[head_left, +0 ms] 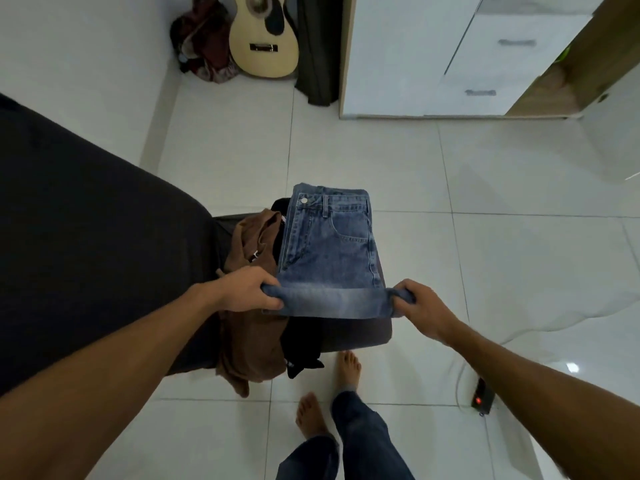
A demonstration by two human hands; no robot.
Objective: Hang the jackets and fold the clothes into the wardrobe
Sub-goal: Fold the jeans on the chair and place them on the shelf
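Note:
A pair of blue jeans [329,247], folded into a short stack, lies on the corner of a dark bed [86,220] with the waistband pointing away from me. My left hand [249,289] grips the folded near edge at its left end. My right hand [420,306] grips the same edge at its right end. A brown garment [252,341] lies crumpled under and left of the jeans. A black garment [301,344] lies beneath them and hangs over the bed edge.
A white wardrobe [433,57] with drawers stands at the back right, one wooden door [568,74] swung open. A guitar [265,39], a dark red bag [204,46] and a dark hanging cloth [318,50] fill the far corner. A power strip [482,398] with a cable lies on the tiles by my bare feet [329,393].

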